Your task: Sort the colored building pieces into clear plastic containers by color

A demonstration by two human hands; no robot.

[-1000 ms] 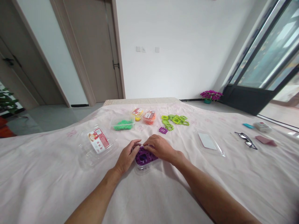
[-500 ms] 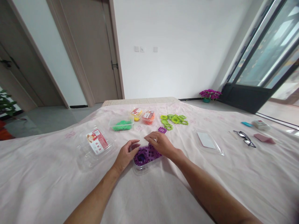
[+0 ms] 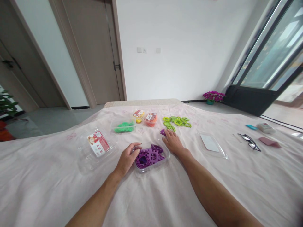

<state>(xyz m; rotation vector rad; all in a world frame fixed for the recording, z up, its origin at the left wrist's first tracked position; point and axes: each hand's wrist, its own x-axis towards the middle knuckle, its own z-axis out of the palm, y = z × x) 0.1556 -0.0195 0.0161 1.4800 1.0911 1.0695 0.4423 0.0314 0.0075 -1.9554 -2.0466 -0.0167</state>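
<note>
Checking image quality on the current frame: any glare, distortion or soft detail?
Head view: the glass door looks bright and the clear tub glints along its rim; wide-angle distortion leans the brown door; fine print on the red-and-white label is too soft to read.

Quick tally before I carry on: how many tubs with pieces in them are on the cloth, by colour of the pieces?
Purple-piece tub: 1
Green-piece tub: 1
Yellow-piece tub: 1
Orange-piece tub: 1
Total: 4
</note>
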